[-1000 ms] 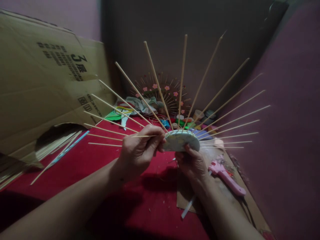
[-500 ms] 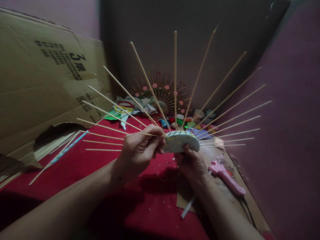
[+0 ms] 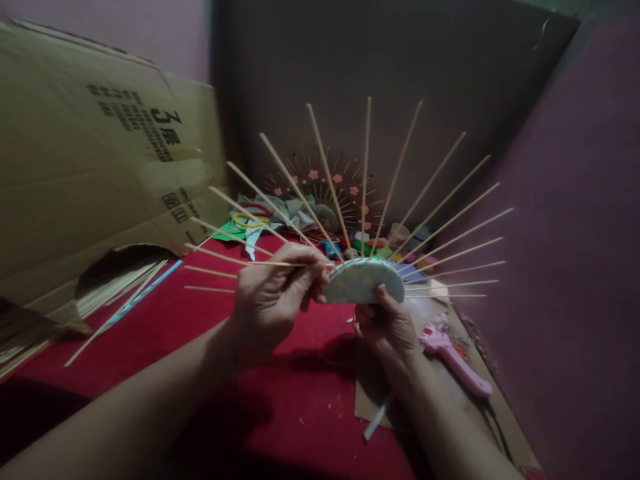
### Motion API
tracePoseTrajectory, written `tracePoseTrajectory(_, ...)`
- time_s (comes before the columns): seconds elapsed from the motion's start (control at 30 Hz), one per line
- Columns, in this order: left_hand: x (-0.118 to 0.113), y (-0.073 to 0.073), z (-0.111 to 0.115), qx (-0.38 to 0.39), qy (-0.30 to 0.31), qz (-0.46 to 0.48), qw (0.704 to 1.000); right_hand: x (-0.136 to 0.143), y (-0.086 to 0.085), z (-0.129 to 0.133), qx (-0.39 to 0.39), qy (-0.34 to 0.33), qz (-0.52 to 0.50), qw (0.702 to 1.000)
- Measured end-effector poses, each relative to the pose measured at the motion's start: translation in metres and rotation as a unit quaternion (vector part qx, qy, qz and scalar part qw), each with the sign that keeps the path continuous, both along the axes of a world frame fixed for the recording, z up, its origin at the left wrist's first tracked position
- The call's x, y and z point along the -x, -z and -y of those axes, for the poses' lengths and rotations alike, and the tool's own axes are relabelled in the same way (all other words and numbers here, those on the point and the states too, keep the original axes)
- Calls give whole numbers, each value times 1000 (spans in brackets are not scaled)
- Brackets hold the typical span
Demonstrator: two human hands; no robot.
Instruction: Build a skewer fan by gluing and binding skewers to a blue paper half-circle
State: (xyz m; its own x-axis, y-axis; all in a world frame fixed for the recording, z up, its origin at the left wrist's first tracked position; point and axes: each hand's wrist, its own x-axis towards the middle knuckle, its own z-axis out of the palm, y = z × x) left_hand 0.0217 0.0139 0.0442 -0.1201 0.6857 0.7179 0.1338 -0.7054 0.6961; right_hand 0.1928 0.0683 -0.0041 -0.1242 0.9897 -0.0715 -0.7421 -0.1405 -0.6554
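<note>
A pale half-round base (image 3: 364,280) with faint yellow patches is held up in front of me. Thin wooden sticks (image 3: 365,177) fan out from its curved edge, up and to both sides. My right hand (image 3: 393,327) grips the base from below at its right, thumb on the front face. At the base's left end, my left hand (image 3: 277,287) pinches a wooden stick that runs sideways through the fingers. That hand hides the inner ends of several left-hand sticks.
A cardboard box (image 3: 115,167) with a hole stands left, with loose sticks (image 3: 120,293) by it. On the right, a pink glue gun (image 3: 457,360) lies on a board. Scissors (image 3: 253,217), coloured materials and a flower-decorated fan (image 3: 333,190) sit at the back of the red cloth (image 3: 295,413).
The base has tilted so that more of its front face shows, and the upper stick tips now sit lower in view. Both hands keep their grip.
</note>
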Motion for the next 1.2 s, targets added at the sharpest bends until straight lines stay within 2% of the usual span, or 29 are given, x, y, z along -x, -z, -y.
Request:
tracePoseTrajectory(0.1,1,-3,3,-11,-9,29,999,-4,-1,-3,-5,-5,-5,1000)
tracePoseTrajectory(0.23,1,3,-1,-3,8,-16,1000,-4,-3,-3,-5,-18,-19,1000)
tracePoseTrajectory(0.4,1,5,-5,-21,-53,-93,994,-4,-4,-1,7,-25,-35,999)
tracePoseTrajectory(0.53,-1,3,-5,-4,-67,-85,994,-5,-2,0,15,-20,-37,999)
tracePoseTrajectory(0.77,-3,6,-8,63,-14,-32,997,-3,-2,1,18,-17,-16,1000)
tracePoseTrajectory(1.0,3,-4,-5,84,56,22,995,-2,1,-5,9,-9,-17,1000)
tracePoseTrajectory(1.2,13,-8,-7,139,77,21,987,6,9,-9,62,0,-28,998)
